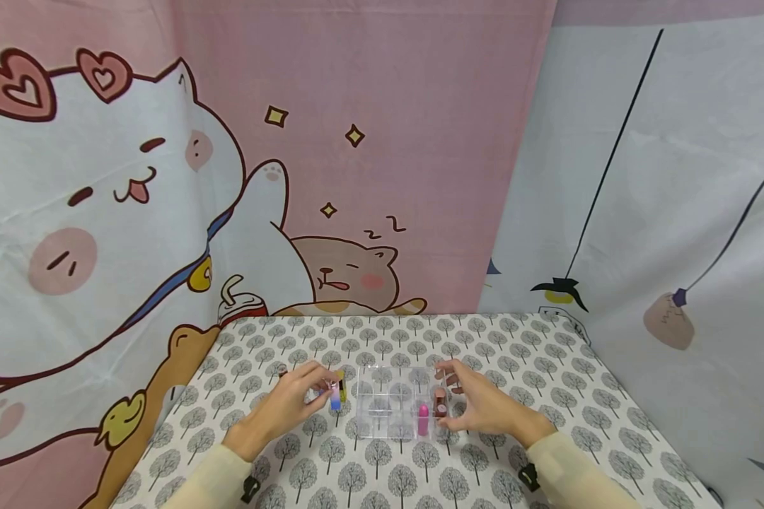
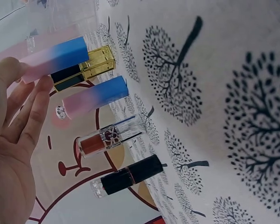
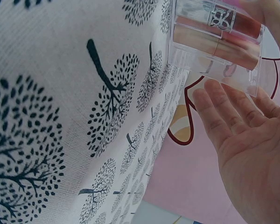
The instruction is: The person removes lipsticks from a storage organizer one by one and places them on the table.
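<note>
My left hand (image 1: 302, 392) pinches a pink-to-blue lipstick tube (image 2: 60, 58) between thumb and fingers, left of a clear divided organizer box (image 1: 382, 433). Beyond that tube in the left wrist view stand a black-and-gold lipstick (image 2: 98, 63), another pink-to-blue tube (image 2: 95, 98), a clear lip gloss with reddish colour (image 2: 93, 144) and a black tube (image 2: 133, 175). My right hand (image 1: 480, 399) holds the box's right end, thumb at the near corner and fingers at the far one. Inside that end are a reddish lip gloss (image 3: 247, 25) and a tan tube (image 3: 196, 39).
A bright pink lipstick (image 1: 423, 420) stands in a front compartment of the box. The tree-print tablecloth (image 1: 401, 481) covers the table. A cartoon curtain (image 1: 420, 177) hangs behind the far edge.
</note>
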The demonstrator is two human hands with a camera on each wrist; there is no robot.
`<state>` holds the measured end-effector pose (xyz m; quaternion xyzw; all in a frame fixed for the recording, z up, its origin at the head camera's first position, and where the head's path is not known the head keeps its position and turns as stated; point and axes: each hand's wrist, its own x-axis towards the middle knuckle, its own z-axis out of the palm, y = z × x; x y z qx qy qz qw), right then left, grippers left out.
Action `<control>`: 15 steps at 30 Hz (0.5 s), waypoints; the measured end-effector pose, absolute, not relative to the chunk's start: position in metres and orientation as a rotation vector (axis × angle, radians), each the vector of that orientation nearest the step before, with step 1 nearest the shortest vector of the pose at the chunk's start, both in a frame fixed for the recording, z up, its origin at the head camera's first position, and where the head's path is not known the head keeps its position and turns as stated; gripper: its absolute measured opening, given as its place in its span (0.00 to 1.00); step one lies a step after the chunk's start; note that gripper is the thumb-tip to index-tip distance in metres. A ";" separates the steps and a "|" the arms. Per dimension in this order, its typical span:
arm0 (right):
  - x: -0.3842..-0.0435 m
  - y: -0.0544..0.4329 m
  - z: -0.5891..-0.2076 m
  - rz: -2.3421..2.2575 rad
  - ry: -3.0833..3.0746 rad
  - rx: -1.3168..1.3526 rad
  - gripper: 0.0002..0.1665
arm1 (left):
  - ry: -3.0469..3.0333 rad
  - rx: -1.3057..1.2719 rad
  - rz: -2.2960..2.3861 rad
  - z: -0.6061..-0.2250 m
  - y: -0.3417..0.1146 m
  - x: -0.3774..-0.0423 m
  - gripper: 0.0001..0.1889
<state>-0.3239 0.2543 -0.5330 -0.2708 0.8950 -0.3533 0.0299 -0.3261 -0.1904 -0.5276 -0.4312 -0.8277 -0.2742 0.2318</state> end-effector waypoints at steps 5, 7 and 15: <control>-0.324 0.254 -0.532 -1.084 2.759 -0.832 0.69 | -2.348 -1.181 -0.732 -0.530 -0.192 -0.326 0.18; -0.324 0.254 -0.532 -1.078 2.763 -0.827 0.69 | -2.367 -1.184 -0.721 -0.531 -0.192 -0.326 0.18; -0.324 0.254 -0.534 -1.071 2.771 -0.834 0.67 | -2.391 -1.232 -0.747 -0.536 -0.194 -0.329 0.17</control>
